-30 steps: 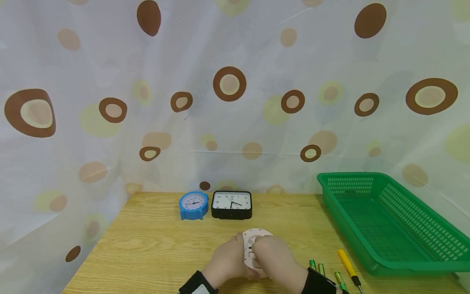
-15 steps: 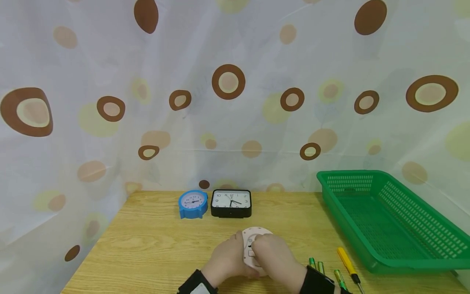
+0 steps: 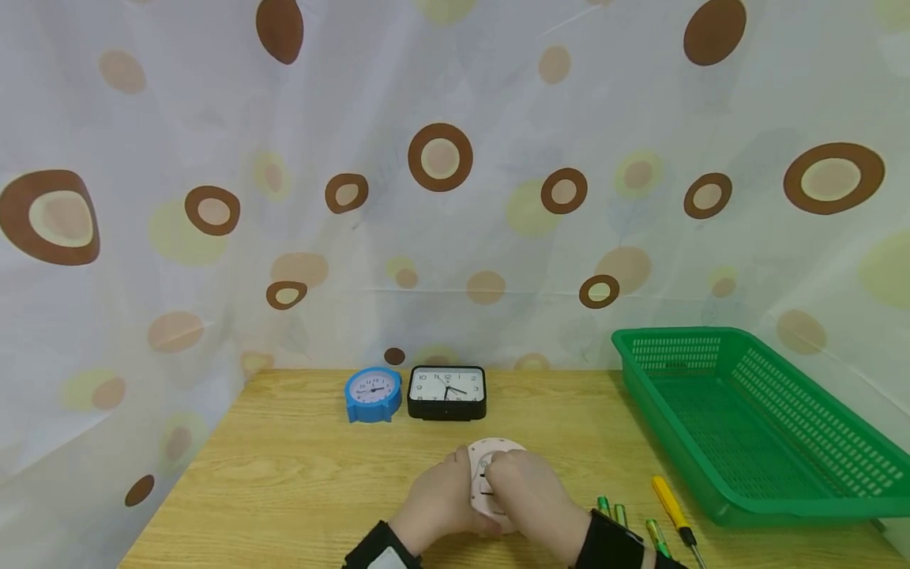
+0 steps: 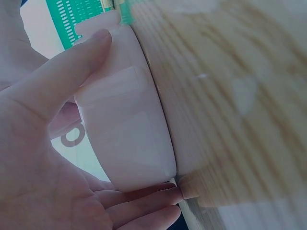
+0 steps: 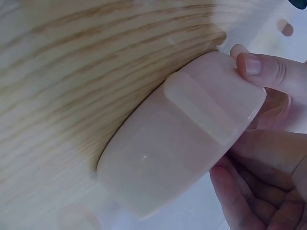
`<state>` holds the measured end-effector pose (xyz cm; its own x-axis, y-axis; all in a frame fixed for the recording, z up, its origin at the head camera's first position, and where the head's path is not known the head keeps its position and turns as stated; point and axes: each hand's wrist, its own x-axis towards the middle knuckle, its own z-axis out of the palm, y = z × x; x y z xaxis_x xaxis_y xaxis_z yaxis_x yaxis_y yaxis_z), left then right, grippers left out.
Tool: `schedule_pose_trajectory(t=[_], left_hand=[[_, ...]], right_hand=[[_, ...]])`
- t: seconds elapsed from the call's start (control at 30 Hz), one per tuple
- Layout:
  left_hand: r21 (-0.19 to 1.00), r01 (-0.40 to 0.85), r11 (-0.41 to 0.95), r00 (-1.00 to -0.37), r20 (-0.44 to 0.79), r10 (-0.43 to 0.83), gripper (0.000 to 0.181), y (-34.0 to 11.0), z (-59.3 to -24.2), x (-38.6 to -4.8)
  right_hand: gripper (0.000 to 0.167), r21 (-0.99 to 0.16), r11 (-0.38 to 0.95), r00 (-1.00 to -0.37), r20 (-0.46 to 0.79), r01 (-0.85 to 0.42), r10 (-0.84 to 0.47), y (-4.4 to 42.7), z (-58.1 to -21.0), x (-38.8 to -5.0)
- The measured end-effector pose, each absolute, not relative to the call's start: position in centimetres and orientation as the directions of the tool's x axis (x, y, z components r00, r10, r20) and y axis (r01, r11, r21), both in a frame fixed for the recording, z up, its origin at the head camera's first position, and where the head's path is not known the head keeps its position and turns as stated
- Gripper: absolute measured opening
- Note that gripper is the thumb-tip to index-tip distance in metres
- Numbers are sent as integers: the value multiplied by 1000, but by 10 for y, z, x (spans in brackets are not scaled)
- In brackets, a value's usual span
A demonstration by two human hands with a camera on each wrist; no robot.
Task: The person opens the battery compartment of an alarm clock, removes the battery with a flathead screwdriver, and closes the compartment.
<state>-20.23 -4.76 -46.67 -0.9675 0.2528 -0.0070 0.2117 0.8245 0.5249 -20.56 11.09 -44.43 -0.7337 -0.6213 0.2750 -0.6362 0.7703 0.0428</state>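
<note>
A round, pale pink alarm clock (image 3: 482, 494) lies with its back up on the wooden table; its side and a foot (image 5: 201, 108) show in the right wrist view. My left hand (image 3: 441, 494) grips the clock from the left. In the left wrist view the thumb (image 4: 91, 55) presses on its side and the fingers (image 4: 148, 206) reach round the other end. Over the clock's back is my right hand (image 3: 529, 490), its fingers bent against it. Those fingertips are hidden, so what they pinch or press cannot be told.
Behind stand a blue round clock (image 3: 373, 395) and a black rectangular clock (image 3: 446, 393). To the right lie green batteries (image 3: 657, 537), partly behind my right wrist, and a yellow-handled screwdriver (image 3: 670, 502). A green basket (image 3: 678, 450) stands at the right edge.
The head view has shifted slightly. Both hands and the pink clock stay in place, with the right hand's fingers making at most a tiny movement over the clock's back.
</note>
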Motion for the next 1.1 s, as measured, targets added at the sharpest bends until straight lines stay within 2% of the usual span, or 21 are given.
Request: schedule_pose_trajectory(t=[0.2, 0.4, 0.5, 0.73, 0.97, 1.1], left_hand=[[532, 197, 824, -968, -28, 249, 113, -48, -466, -203], [532, 191, 825, -967, -41, 251, 115, -49, -468, -205], [534, 190, 824, -967, -46, 252, 117, -50, -468, -205], [545, 189, 816, -967, -41, 252, 116, -48, -468, -204], [537, 191, 822, -967, -40, 251, 115, -47, -465, -204], [531, 190, 826, -967, -43, 250, 115, -47, -463, -204]], right_hand=[[27, 28, 758, -724, 274, -651, -632, 112, -446, -207], [30, -183, 763, -782, 221, -620, -582, 116, -446, -214], [31, -229, 769, -802, 207, -597, -560, 116, -445, -214], [34, -146, 805, -816, 182, -574, -549, 109, -440, -206], [31, -120, 822, -830, 118, -556, -544, 106, -432, -203], [32, -98, 813, -817, 127, -574, -562, 107, -429, -202]])
